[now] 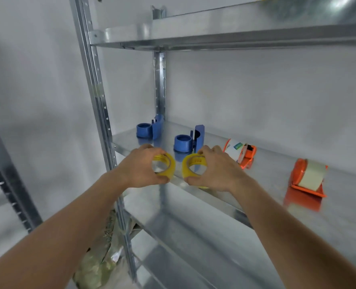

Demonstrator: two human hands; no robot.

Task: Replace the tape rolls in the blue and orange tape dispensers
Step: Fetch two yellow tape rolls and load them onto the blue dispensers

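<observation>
Both arms reach forward to the front edge of a metal shelf (266, 167). The left hand (143, 167) grips a yellow tape roll (165, 166), with the fingers curled over its top and the thumb under it, so that the roll's open centre faces the camera. The right hand (214, 170) grips a second yellow tape roll (193, 165) in the same way, fingers over the top and thumb below. The two rolls sit just beside each other, close but apart, held at the shelf's front edge. Behind them on the shelf stand two blue dispensers: one (188, 140) just behind the hands, with a bare round hub and an upright blade guard, and another (150, 129) farther back, near the rear upright post (159, 84). Neither blue dispenser carries a roll. To the right lies an orange dispenser (242, 153) tipped on its side with a white roll in it, close to the right hand. Farther right, well apart, a second orange dispenser (307, 178) stands with a pale roll mounted in it. Another shelf (235, 36) runs above, and a greenish bag (98, 265) lies low on the floor beside the front post.
</observation>
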